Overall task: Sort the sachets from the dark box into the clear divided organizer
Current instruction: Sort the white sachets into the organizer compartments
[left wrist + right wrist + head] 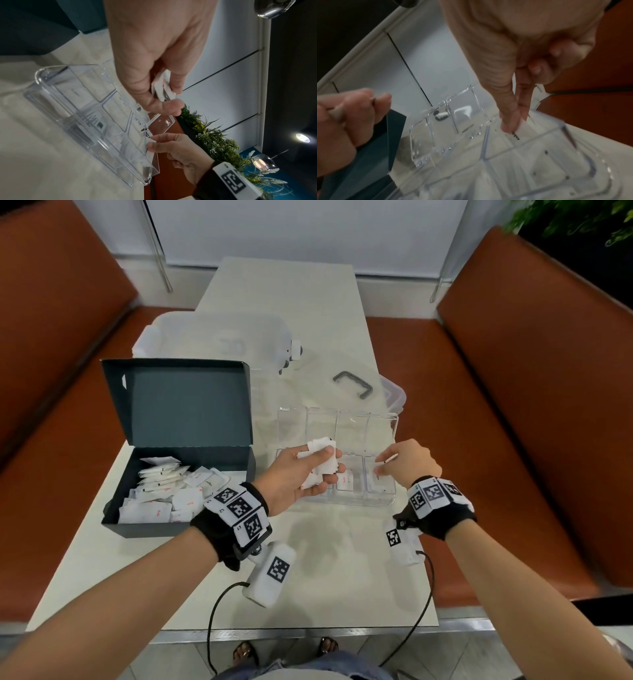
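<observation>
I'm holding a fanned bunch of sachets [320, 460] clenched in the left hand [301, 475] as a feed stock, hovering it just left of the right hand [406, 462], which is pinching a single sachet [386, 461] and lowering it into the nearest-right compartment of the clear organizer [394, 426] directly beneath that grip; the dark box [178, 405], with plenty of sachets in it, is sitting on the tabletop [308, 559] left of the left grip. Head view is giving me the layout and box contents, while the left wrist view is showing thumb against fingers on the stack edge-on, and the blurred right wrist view is showing the fingertips [510, 125] inside the compartment walls.
</observation>
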Demonstrator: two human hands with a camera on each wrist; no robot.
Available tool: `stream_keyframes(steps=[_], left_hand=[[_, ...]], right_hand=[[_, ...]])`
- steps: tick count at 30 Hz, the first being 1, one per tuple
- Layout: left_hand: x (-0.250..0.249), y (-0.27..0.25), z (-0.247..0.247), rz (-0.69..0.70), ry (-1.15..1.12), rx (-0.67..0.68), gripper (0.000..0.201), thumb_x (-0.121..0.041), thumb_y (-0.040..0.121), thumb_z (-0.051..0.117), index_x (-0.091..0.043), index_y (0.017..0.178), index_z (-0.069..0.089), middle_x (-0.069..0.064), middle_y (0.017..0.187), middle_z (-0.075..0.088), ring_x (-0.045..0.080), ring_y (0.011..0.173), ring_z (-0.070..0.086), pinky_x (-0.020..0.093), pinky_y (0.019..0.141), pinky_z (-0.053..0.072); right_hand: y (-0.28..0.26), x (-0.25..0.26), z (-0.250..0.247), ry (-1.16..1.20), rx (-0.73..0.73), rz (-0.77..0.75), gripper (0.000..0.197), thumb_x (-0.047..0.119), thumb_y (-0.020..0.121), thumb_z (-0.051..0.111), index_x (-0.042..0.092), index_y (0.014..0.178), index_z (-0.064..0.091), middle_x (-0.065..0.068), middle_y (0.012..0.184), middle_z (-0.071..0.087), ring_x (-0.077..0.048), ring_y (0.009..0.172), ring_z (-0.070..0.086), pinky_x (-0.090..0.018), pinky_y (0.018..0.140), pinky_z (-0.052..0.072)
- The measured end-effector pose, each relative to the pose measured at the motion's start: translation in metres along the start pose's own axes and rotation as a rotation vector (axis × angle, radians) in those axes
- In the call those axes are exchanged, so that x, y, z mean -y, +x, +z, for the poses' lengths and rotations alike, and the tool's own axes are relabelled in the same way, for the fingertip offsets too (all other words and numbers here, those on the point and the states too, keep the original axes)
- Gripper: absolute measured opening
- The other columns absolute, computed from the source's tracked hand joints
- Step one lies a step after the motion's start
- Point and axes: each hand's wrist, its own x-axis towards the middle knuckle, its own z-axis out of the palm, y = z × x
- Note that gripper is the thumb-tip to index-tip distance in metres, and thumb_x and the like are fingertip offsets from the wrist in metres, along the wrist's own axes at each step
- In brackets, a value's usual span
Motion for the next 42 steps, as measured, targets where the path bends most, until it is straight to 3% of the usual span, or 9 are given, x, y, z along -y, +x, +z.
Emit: stream_keyframes(steps=[5, 10, 12, 16, 24, 26, 30, 35, 42], left_hand=[[0.002, -0.003, -0.003, 0.0, -0.014, -0.005, 0.019, -0.028, 0.093, 0.062, -0.013, 0.1, 0.072, 0.011, 0.097, 0.073, 0.015, 0.069, 0.064, 0.021, 0.058, 0.054], [0.004, -0.004, -0.005, -0.005, -0.024, -0.012, 0.021, -0.029, 0.093, 0.062, -0.013, 0.103, 0.071, 0.008, 0.093, 0.074, 0.014, 0.069, 0.065, 0.021, 0.059, 0.055], [0.005, -0.005, -0.006, -0.006, -0.022, -0.013, 0.022, -0.029, 0.093, 0.062, -0.013, 0.105, 0.07, 0.007, 0.093, 0.074, 0.015, 0.07, 0.066, 0.021, 0.06, 0.055], [0.006, -0.005, -0.006, -0.007, -0.032, -0.01, 0.022, -0.028, 0.093, 0.061, -0.012, 0.106, 0.07, 0.008, 0.093, 0.073, 0.015, 0.07, 0.066, 0.021, 0.058, 0.054], [0.008, -0.006, -0.008, -0.02, -0.053, 0.005, 0.019, -0.029, 0.093, 0.062, -0.015, 0.1, 0.073, 0.009, 0.095, 0.073, 0.015, 0.07, 0.065, 0.02, 0.058, 0.054], [0.008, -0.006, -0.009, -0.021, -0.055, 0.005, 0.018, -0.029, 0.093, 0.062, -0.016, 0.098, 0.074, 0.01, 0.095, 0.073, 0.015, 0.07, 0.065, 0.02, 0.057, 0.054], [0.008, -0.007, -0.01, -0.024, -0.067, 0.003, 0.017, -0.028, 0.092, 0.064, -0.019, 0.089, 0.077, 0.011, 0.095, 0.073, 0.016, 0.069, 0.065, 0.021, 0.056, 0.055], [0.007, -0.006, -0.008, -0.019, -0.056, 0.004, 0.016, -0.029, 0.092, 0.064, -0.018, 0.092, 0.075, 0.009, 0.093, 0.073, 0.015, 0.068, 0.065, 0.021, 0.056, 0.054], [0.008, -0.005, -0.01, -0.013, -0.049, -0.006, 0.016, -0.03, 0.092, 0.064, -0.02, 0.09, 0.076, 0.009, 0.096, 0.074, 0.015, 0.07, 0.067, 0.021, 0.057, 0.055]], right_hand=[[-0.001, 0.007, 0.01, -0.065, -0.003, 0.022, 0.014, 0.034, 0.073, 0.08, 0.033, 0.081, 0.069, 0.005, 0.088, 0.068, -0.018, 0.079, 0.063, -0.032, 0.076, 0.051], [0.0, 0.009, 0.015, -0.135, -0.051, 0.012, 0.016, 0.034, 0.073, 0.079, 0.032, 0.086, 0.07, 0.006, 0.076, 0.062, -0.019, 0.072, 0.059, -0.027, 0.066, 0.044], [-0.001, 0.01, 0.019, -0.218, -0.085, -0.027, 0.016, 0.034, 0.077, 0.076, 0.031, 0.091, 0.07, 0.005, 0.076, 0.062, -0.019, 0.072, 0.059, -0.027, 0.065, 0.042], [-0.004, 0.01, 0.028, -0.437, -0.096, -0.136, 0.02, 0.034, 0.085, 0.068, 0.026, 0.104, 0.065, -0.001, 0.092, 0.068, -0.023, 0.084, 0.062, -0.029, 0.067, 0.04], [-0.007, 0.007, 0.021, -0.664, -0.173, -0.316, 0.015, 0.028, 0.091, 0.061, 0.026, 0.105, 0.066, 0.002, 0.09, 0.068, -0.021, 0.084, 0.062, -0.027, 0.062, 0.037], [-0.004, 0.005, 0.011, -0.701, -0.155, -0.397, 0.018, 0.035, 0.091, 0.061, 0.034, 0.109, 0.065, 0.006, 0.089, 0.065, -0.018, 0.087, 0.059, -0.026, 0.06, 0.032], [0.001, 0.005, 0.001, -0.816, -0.01, -0.527, 0.027, 0.051, 0.081, 0.067, 0.046, 0.107, 0.064, 0.011, 0.077, 0.046, -0.012, 0.075, 0.043, -0.025, 0.055, 0.024], [0.007, 0.001, 0.01, -0.951, 0.027, -0.634, 0.029, 0.049, 0.082, 0.065, 0.045, 0.11, 0.061, 0.009, 0.093, 0.064, -0.014, 0.077, 0.038, -0.027, 0.058, 0.026], [0.01, -0.004, 0.01, -0.946, 0.041, -0.572, 0.024, 0.044, 0.085, 0.063, 0.041, 0.108, 0.063, 0.01, 0.096, 0.065, -0.015, 0.083, 0.05, -0.028, 0.062, 0.033]])
